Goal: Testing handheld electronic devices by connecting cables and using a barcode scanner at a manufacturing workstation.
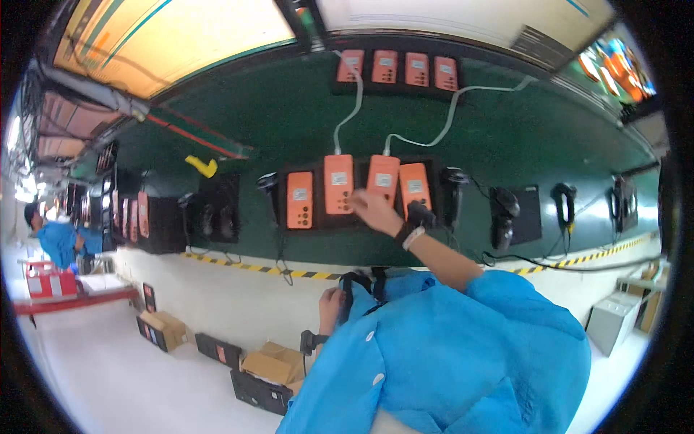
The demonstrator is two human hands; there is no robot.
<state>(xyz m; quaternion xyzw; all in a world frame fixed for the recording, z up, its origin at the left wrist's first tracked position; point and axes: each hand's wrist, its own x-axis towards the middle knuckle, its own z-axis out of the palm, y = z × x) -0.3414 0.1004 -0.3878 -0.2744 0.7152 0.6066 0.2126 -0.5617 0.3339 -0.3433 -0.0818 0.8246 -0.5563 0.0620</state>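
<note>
Several orange phones lie face down on a black tray [318,223], each with a pale label and dark camera lenses. White cables run into the top ends of the second phone [337,173] and the third phone [383,168]. My right hand [377,211] reaches over the tray, its fingers stretched toward the second phone's lower right edge; whether they touch is unclear. A slanted phone [414,181] lies beside the wrist, and an upright one [299,189] at the tray's left. Close to my body, below the table edge, hangs my left hand [330,307], its fingers mostly hidden beside dark straps.
Behind stands another black tray of orange phones [385,66]. Handheld scanners [267,184] [454,189] flank the near tray. A yellow object [202,166] lies left on the green table [289,130]. Cardboard boxes [271,362] sit on the floor; a person in blue [61,242] is far left.
</note>
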